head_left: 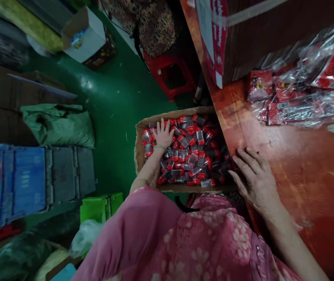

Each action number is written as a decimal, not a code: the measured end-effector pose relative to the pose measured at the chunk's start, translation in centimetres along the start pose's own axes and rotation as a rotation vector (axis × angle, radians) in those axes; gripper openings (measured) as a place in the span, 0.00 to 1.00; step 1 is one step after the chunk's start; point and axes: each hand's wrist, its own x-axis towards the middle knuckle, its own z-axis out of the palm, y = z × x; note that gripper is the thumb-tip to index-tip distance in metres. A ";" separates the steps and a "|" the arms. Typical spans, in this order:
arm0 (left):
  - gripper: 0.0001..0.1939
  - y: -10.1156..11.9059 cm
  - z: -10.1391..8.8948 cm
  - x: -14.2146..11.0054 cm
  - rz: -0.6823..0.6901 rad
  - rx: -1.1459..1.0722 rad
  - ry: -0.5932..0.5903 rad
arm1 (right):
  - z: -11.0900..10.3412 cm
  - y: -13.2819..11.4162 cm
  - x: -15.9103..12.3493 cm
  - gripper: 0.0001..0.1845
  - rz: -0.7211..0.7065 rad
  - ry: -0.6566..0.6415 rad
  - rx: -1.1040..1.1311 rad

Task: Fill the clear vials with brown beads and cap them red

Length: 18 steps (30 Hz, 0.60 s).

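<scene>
My left hand (163, 136) reaches into an open cardboard box (138, 152), its fingers spread over a heap of small clear bottles with red caps (187, 158). Dark contents show through the clear sides of the bottles. No bottle is visibly gripped, though what lies beneath the palm is hidden. On the edge of the reddish-orange table (310, 168) lies my right hand (256, 179), palm down with the fingers apart and nothing in it. Part of the box's right side disappears under the table edge.
Clear plastic bags with red packets (290, 93) lie on the table beside a large carton (218, 43). A red stool (171, 74) with a person seated stands beyond the box. On the left are blue and grey crates (28, 175), a green sack (60, 125) and a white box (89, 37).
</scene>
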 end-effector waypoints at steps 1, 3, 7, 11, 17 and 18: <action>0.32 -0.4 -0.1 0.0 -0.020 0.006 -0.005 | 0.0 0.0 0.0 0.20 -0.003 0.000 -0.005; 0.33 -1.2 -0.4 0.0 -0.064 0.014 -0.016 | -0.1 0.0 0.1 0.20 -0.010 -0.002 -0.020; 0.34 0.3 -1.3 -0.5 -0.080 0.010 0.003 | -0.1 0.0 0.2 0.21 -0.029 0.000 -0.045; 0.36 7.8 -0.4 -2.8 0.182 -0.028 0.027 | -0.2 0.2 0.2 0.22 -0.043 0.009 -0.044; 0.26 17.7 2.8 -5.1 0.639 -0.112 -0.051 | -0.3 0.4 0.1 0.22 -0.042 0.004 -0.050; 0.26 18.3 3.0 -4.7 0.642 -0.120 -0.048 | -0.3 0.4 0.2 0.22 -0.040 0.003 -0.048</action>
